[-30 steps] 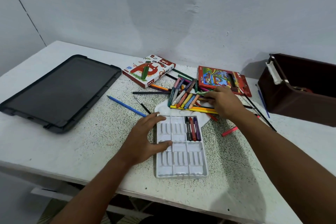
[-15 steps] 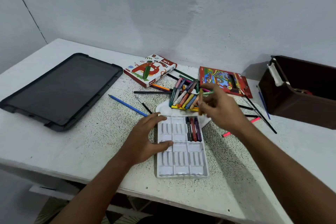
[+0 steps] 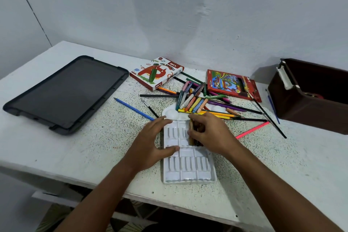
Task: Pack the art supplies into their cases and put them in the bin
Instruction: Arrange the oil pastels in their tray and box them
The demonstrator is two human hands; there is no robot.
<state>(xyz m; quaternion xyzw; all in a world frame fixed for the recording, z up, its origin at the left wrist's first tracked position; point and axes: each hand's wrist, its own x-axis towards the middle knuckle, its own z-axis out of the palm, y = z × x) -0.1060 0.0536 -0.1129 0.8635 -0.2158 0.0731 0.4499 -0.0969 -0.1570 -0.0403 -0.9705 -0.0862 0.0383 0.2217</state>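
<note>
A white plastic crayon tray (image 3: 188,165) is lying on the speckled table (image 3: 94,147) in the lower centre of the frame, and it is being steadied by the left hand (image 3: 150,143), whose fingers are spread along its left edge with the thumb laid across its middle. The right hand (image 3: 211,133) is curled over the tray's upper right compartment, and an orange-brown crayon (image 3: 191,132) is being pinched between the thumb and fingertips while it is being lowered into a slot beside the dark crayons already seated there.

Just above the tray, near the centre of the frame, a heap of loose crayons (image 3: 192,100) is lying across a white paint palette (image 3: 171,113), with coloured pencils and thin brushes fanned out to the right. A blue pencil (image 3: 133,109) is lying left of the palette and a pink pencil (image 3: 252,130) right of the hands.

Further up, an oil pastels box (image 3: 156,73) and a red pencil box (image 3: 231,84) are resting near the wall. A dark brown bin (image 3: 308,103) is standing at the right edge, well apart from the tray, and its black lid (image 3: 66,94) is lying flat at the left.
</note>
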